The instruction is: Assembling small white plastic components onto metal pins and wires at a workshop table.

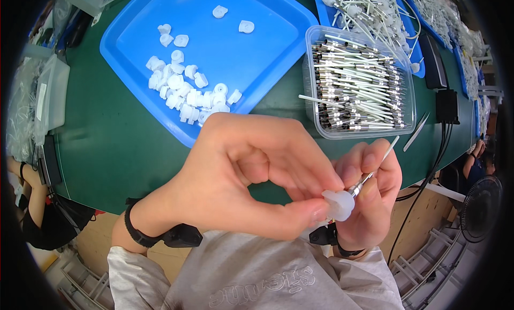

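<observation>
Between the thumb and fingers of my left hand [257, 176] is a translucent white plastic cap [339, 204]. My right hand [375, 195] pinches a thin metal connector with a white stem [389, 149], which tilts up to the right. The connector's metal end meets the cap; how deep it sits inside cannot be seen. Beyond my left hand, many similar white caps [176, 82] lie loose in a blue tray [257, 69]. A clear plastic box [364, 132] full of the same metal connectors with white stems stands beyond my right hand.
Tweezers [416, 132] lie right of the box, near a black block with cables [447, 106]. Another blue tray [420, 69] at the back right holds capped pieces. A clear bin [53, 93] stands at left. Other people sit at both sides; a black fan [479, 208] is at right.
</observation>
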The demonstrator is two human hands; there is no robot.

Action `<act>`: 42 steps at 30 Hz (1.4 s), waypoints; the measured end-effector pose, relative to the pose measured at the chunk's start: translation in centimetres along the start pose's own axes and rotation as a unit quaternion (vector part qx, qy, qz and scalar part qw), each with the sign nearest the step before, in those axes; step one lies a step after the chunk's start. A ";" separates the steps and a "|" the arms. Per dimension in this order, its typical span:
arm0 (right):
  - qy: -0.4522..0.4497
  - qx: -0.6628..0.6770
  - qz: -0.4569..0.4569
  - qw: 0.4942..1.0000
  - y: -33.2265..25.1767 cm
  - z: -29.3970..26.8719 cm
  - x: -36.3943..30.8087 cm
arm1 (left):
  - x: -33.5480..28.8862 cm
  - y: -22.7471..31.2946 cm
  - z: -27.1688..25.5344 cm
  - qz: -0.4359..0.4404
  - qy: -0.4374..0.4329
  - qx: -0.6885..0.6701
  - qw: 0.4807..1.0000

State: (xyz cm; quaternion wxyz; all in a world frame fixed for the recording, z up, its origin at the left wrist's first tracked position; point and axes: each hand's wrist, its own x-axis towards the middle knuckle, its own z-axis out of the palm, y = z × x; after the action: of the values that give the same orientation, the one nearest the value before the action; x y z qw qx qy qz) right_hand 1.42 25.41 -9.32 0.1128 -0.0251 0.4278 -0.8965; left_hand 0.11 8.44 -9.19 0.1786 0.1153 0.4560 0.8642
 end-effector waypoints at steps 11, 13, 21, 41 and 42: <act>-0.012 0.049 0.010 0.999 0.5 -0.2 -0.1 | -0.1 -0.2 0.1 0.007 -0.010 -0.033 0.999; -0.003 0.047 0.000 0.999 0.5 0.0 -0.1 | -0.1 0.3 0.3 -0.008 -0.016 -0.046 0.999; -0.010 0.026 -0.013 1.000 0.6 -0.3 0.1 | 0.1 -0.6 0.0 0.010 -0.009 -0.032 0.999; -0.013 0.090 0.038 0.995 0.8 -0.3 0.1 | 0.0 -0.6 0.1 -0.038 0.002 -0.110 0.993; -0.014 0.089 0.041 0.995 0.8 -0.4 0.1 | 0.0 -0.5 0.1 -0.043 0.007 -0.112 0.993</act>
State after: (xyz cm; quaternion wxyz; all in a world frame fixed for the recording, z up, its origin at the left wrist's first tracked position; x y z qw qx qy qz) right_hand 1.44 25.18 -10.18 0.1574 -0.0098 0.3455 -0.9251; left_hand 0.28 8.78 -9.49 0.2240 0.0685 0.3617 0.9024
